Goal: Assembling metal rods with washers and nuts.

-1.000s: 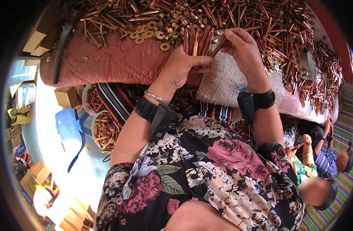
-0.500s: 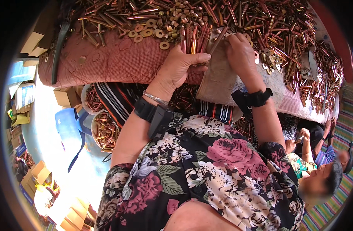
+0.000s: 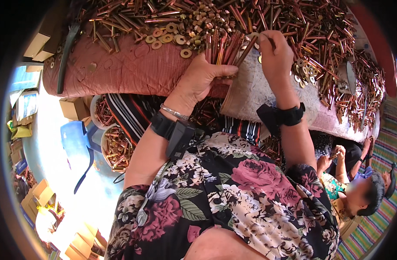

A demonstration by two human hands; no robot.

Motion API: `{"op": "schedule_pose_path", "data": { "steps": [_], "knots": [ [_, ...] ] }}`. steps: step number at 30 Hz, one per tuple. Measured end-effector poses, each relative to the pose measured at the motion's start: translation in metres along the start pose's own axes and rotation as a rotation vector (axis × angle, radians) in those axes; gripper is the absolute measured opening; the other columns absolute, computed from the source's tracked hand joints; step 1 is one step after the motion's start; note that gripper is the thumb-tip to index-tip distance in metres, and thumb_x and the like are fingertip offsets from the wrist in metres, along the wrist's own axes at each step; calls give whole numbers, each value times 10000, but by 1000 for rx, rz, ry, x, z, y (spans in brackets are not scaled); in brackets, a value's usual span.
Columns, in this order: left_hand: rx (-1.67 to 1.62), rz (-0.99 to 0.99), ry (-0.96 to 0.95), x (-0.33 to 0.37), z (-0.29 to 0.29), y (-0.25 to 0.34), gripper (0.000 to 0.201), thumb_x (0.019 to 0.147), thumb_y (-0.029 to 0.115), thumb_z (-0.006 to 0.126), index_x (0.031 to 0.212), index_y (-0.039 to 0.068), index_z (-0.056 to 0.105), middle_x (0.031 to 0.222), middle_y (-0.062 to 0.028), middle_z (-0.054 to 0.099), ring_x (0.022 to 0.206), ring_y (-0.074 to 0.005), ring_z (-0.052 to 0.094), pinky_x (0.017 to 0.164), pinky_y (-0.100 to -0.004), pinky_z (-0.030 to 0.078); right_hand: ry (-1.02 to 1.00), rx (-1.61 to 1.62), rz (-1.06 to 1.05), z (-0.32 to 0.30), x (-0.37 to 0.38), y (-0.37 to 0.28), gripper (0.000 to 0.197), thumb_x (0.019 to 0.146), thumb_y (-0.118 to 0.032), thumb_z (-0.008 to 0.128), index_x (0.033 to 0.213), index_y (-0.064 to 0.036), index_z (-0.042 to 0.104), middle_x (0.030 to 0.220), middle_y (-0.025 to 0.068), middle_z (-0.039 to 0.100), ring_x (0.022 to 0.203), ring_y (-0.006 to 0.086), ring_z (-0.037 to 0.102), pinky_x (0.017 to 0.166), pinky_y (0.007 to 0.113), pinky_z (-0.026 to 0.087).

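My left hand (image 3: pixel 202 74) is wrapped round a bunch of copper-coloured bolts (image 3: pixel 222 51), their ends pointing up and away from me. One darker bolt (image 3: pixel 247 51) leans out to the right of the bunch, its lower end by my left thumb. My right hand (image 3: pixel 276 54) is bent with its fingers pinched close to that bolt's upper end. Whatever lies between those fingertips is too small and hidden to name. Beyond both hands are loose nuts (image 3: pixel 209 21) and flat brass-coloured washers (image 3: pixel 167 38).
Heaps of bolts (image 3: pixel 311 30) cover the far and right side of the padded red surface (image 3: pixel 107 71). A grey cloth (image 3: pixel 267 93) lies under my right forearm. Tubs of bolts (image 3: pixel 117 149) and a blue chair (image 3: pixel 77 145) stand left. Another person (image 3: pixel 352 190) sits at right.
My right hand has lifted off the washers, and its fingertips are now at the leaning bolt's upper end. My left hand keeps its hold on the bunch, almost unmoved.
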State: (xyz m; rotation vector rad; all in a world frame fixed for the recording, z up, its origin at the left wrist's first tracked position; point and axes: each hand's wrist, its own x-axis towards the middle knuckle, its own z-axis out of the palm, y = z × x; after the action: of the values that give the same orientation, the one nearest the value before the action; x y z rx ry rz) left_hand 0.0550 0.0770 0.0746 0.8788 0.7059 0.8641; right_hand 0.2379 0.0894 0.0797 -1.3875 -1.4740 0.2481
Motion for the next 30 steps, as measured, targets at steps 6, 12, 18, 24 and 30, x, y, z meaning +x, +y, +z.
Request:
{"op": "schedule_pose_path", "data": {
  "steps": [6, 12, 18, 24, 30],
  "knots": [
    [-48, -46, -9, -1, 1, 2, 342, 722, 9, 681, 1036, 54, 553, 889, -26, 622, 759, -116, 614, 590, -256, 526, 122, -153, -462, -1, -7, -2, 55, 782, -23, 571, 836, -26, 559, 763, 131, 564, 663, 318, 556, 564, 357, 450],
    [-51, -73, 19, -2, 1, -1, 346, 712, 6, 682, 1030, 60, 556, 872, -18, 619, 741, -109, 609, 579, -253, 519, -80, -119, -420, -5, -27, -4, 121, 768, -3, 582, 883, -25, 550, 789, 143, 559, 705, 327, 553, 575, 356, 449],
    [-22, -94, 47, -3, 1, -1, 362, 715, 23, 689, 1040, 50, 533, 885, -19, 606, 740, -112, 610, 576, -248, 527, -86, 94, 55, 3, 14, 26, 114, 853, -99, 532, 922, -15, 570, 724, 163, 606, 640, 345, 587, 594, 370, 473],
    [7, -47, 53, 0, 2, -2, 315, 732, 49, 689, 1012, 52, 544, 815, -25, 612, 712, -113, 606, 581, -246, 514, -185, -386, 52, 24, 61, 44, 312, 798, -222, 629, 1029, -26, 553, 840, 176, 633, 789, 311, 622, 702, 360, 477],
    [-8, -44, 14, 1, 4, -3, 314, 728, 44, 690, 1006, 50, 546, 812, -24, 609, 702, -113, 604, 576, -250, 518, -281, -468, 59, 21, 69, 44, 413, 706, -231, 682, 1046, -28, 562, 864, 215, 621, 858, 367, 596, 740, 399, 464]
  ]
}}
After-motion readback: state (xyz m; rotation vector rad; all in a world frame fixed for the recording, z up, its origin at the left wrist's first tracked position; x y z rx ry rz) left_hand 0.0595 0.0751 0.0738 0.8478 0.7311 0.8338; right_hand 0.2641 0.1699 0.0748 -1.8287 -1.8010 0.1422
